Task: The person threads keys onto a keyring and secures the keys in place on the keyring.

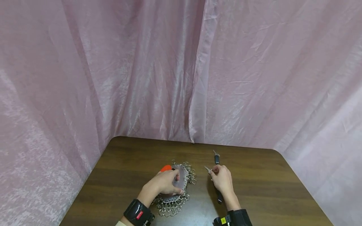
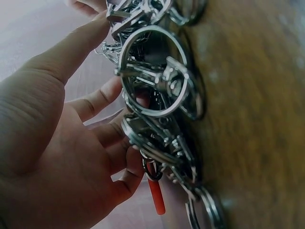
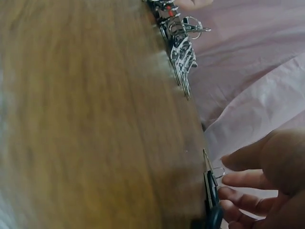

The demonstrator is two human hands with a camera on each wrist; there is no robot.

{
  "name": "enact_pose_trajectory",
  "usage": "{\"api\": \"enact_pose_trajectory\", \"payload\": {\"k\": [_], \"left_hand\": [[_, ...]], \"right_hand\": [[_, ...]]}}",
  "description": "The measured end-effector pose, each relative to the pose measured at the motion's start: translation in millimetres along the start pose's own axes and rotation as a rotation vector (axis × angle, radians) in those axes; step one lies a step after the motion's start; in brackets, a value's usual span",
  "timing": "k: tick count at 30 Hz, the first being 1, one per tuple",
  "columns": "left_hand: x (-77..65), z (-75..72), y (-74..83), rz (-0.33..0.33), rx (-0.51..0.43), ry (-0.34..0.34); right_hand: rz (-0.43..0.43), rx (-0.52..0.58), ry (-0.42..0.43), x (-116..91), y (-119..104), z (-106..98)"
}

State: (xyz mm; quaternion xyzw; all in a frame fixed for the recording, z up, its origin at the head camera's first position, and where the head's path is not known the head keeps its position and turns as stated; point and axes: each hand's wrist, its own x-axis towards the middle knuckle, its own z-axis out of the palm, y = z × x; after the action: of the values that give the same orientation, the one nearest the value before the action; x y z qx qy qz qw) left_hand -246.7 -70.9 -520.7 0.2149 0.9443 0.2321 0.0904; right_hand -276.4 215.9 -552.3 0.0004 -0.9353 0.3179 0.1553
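My left hand [image 1: 167,182] bends over a flat greyish translucent piece fringed with key rings [image 1: 169,207], thumb and fingertips on it. In the left wrist view, the fingers curve behind the silver rings [image 2: 153,71]. A red-orange stick-like part [image 2: 156,195] shows below them; its far end [image 1: 166,168] appears beside the left hand in the head view. With thumb and forefinger my right hand [image 1: 222,180] pinches a small silver metal piece [image 1: 208,169], its exact kind unclear. Under that hand lies a dark-handled tool [image 1: 219,197] with a metal tip, partly hidden.
Past the right hand lies a dark part with a thin metal end [image 1: 216,158]; whether it belongs to the tool cannot be told. All lies on a brown wooden table [image 1: 268,182] with rounded far corners. Pink curtains [image 1: 158,78] hang behind.
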Motion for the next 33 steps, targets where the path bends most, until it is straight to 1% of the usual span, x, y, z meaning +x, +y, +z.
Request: {"api": "enact_pose_trajectory", "payload": {"k": [6, 12, 15, 20, 27, 33], "left_hand": [[-0.3, 0.9, -0.3, -0.003, 0.005, 0.001], [1.9, 1.8, 1.3, 0.0, 0.015, -0.006], [2.4, 2.9, 1.9, -0.002, 0.009, -0.011], [1.6, 3.5, 2.4, 0.006, -0.005, 0.001], [0.8, 2.1, 2.8, 0.006, -0.005, 0.007], [0.1, 1.6, 2.0, 0.009, 0.007, 0.006]], "right_hand": [[0.001, -0.01, 0.005, -2.7, 2.6, 5.2], [0.005, -0.023, 0.015, -2.9, 4.3, 5.6], [0.015, -0.024, 0.012, -3.9, 4.8, 5.7], [0.027, -0.017, 0.022, -4.9, 4.6, 6.0], [0.013, -0.029, 0.051, -4.3, 5.5, 8.0], [-0.011, -0.036, 0.052, -3.0, 3.3, 7.3]]}}
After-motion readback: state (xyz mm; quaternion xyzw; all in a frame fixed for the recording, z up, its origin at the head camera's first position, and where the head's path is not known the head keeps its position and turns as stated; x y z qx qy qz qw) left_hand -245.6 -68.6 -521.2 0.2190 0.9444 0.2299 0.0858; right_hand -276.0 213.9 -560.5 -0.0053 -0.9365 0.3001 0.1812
